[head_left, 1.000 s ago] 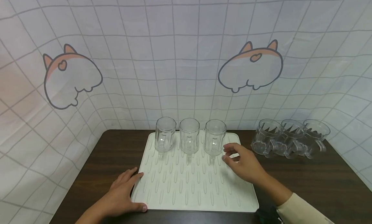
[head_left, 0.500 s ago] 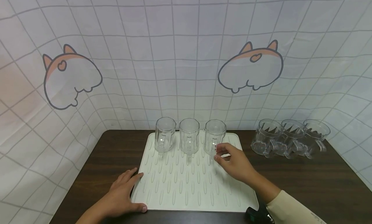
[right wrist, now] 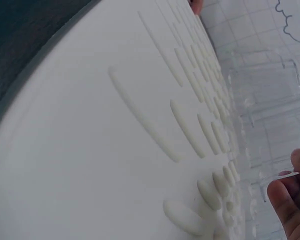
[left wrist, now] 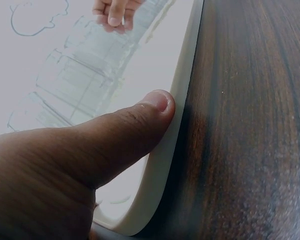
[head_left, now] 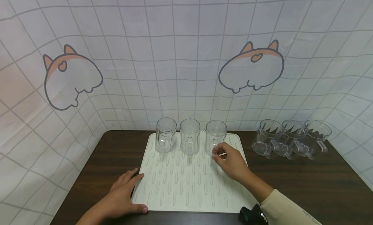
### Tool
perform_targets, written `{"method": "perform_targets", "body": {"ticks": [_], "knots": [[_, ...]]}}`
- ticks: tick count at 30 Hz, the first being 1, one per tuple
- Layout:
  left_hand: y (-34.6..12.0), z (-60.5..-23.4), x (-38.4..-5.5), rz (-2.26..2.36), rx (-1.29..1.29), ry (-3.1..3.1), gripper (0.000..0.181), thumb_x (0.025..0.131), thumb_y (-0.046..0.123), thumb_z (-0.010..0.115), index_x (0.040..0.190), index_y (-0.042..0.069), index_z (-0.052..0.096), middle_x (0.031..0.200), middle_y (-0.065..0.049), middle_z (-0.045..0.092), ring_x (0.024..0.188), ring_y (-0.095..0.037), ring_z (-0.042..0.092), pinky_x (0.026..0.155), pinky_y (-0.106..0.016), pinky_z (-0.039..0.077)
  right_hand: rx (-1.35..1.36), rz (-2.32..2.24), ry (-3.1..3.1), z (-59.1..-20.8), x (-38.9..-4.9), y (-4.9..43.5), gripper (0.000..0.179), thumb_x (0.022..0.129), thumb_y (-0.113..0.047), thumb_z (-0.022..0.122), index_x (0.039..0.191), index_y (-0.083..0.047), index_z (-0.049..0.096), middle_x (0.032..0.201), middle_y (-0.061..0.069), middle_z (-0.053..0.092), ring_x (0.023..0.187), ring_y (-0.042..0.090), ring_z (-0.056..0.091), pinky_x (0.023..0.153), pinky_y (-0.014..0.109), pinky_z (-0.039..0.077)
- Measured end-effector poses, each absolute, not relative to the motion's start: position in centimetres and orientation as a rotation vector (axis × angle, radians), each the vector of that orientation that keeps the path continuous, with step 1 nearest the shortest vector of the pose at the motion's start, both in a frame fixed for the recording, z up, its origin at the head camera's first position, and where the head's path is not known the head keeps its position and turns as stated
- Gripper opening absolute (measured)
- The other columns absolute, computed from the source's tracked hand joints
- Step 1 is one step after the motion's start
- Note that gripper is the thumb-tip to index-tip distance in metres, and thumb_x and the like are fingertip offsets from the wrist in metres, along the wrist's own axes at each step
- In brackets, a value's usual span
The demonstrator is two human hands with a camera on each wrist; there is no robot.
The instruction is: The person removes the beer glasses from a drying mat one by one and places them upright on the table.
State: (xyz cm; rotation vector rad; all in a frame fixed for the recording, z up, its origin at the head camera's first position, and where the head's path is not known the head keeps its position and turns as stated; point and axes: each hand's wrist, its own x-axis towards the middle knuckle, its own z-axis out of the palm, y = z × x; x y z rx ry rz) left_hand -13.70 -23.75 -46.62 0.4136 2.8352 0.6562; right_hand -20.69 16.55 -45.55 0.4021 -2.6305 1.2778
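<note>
Three clear glass mugs stand in a row at the back of a white ridged drying mat: the left mug (head_left: 165, 136), the middle mug (head_left: 190, 137) and the right mug (head_left: 215, 134). Handles on all three face the front. My right hand (head_left: 231, 161) pinches the right mug's handle between thumb and fingers; in the right wrist view those fingertips (right wrist: 279, 196) meet at the clear handle. At the front left corner of the mat (head_left: 186, 186), my left hand (head_left: 123, 194) lies spread, its thumb (left wrist: 135, 117) pressing on the rim.
More clear mugs (head_left: 269, 137) stand close together at the back right of the dark wooden table (head_left: 306, 186). Behind the table hangs a white grid-patterned cloth (head_left: 186, 56). A black device (head_left: 253, 215) sits by the right sleeve at the mat's front edge.
My right hand has moved left from beside the right mug to its handle and now pinches it. My left hand and the mugs have stayed in place.
</note>
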Motion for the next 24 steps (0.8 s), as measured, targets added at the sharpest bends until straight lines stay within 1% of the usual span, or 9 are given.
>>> {"method": "perform_targets", "body": {"ticks": [10,24], "knots": [[-23.7,-46.6,-13.6,0.654,0.404,2.827,0.118,0.060,0.073,0.086,0.152,0.009,0.048,0.162,-0.021,0.029,0.146,-0.052,0.024,0.104,-0.079,0.023,0.443,1.299,-2.530,-45.7,-20.3,16.8,0.020,0.089,0.001,0.077,0.100,-0.009,0.064,0.093,-0.002,0.070,0.090,0.015,0.069,0.079,0.029,0.057],[-23.5,-46.5,-13.8,0.627,0.383,2.828,0.119,0.058,0.072,0.088,0.151,0.009,0.049,0.161,-0.021,0.031,0.145,-0.051,0.026,0.105,-0.078,0.024,0.539,1.223,-2.511,-44.8,-18.3,18.1,0.023,0.087,0.003,0.079,0.099,-0.011,0.065,0.094,-0.005,0.070,0.088,0.012,0.069,0.077,0.028,0.058]]}}
